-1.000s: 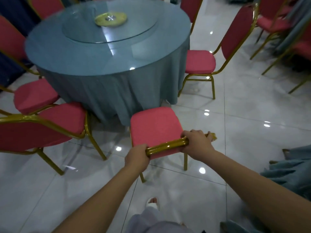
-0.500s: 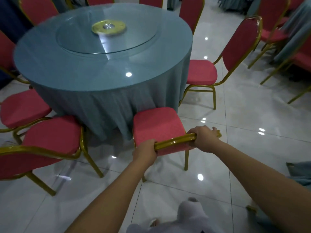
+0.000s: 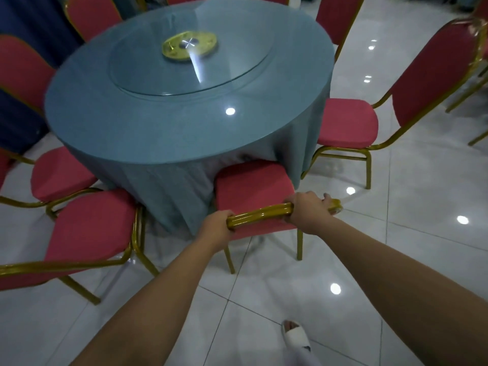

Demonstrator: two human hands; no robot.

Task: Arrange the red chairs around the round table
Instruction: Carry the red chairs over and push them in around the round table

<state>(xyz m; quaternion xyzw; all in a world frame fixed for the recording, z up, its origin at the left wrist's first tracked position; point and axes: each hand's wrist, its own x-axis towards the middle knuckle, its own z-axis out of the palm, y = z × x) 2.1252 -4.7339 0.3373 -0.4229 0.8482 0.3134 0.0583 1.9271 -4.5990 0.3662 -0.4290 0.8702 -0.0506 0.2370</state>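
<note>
Left hand (image 3: 215,228) and right hand (image 3: 307,211) clasp chair rail (image 3: 260,214); seat (image 3: 250,186) ahead tucks under cloth (image 3: 169,196). Push evenly, square to table (image 3: 171,122).

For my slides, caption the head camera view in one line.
A person's left hand and right hand grip the gold rail of a red chair set against the cloth of the round table.

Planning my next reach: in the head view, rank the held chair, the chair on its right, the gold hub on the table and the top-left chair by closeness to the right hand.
1. Held chair, its gold back rail gripped by the right hand.
2. Right-side chair, next along the table edge.
3. Gold hub, table centre.
4. Top-left chair, across the table.
</note>
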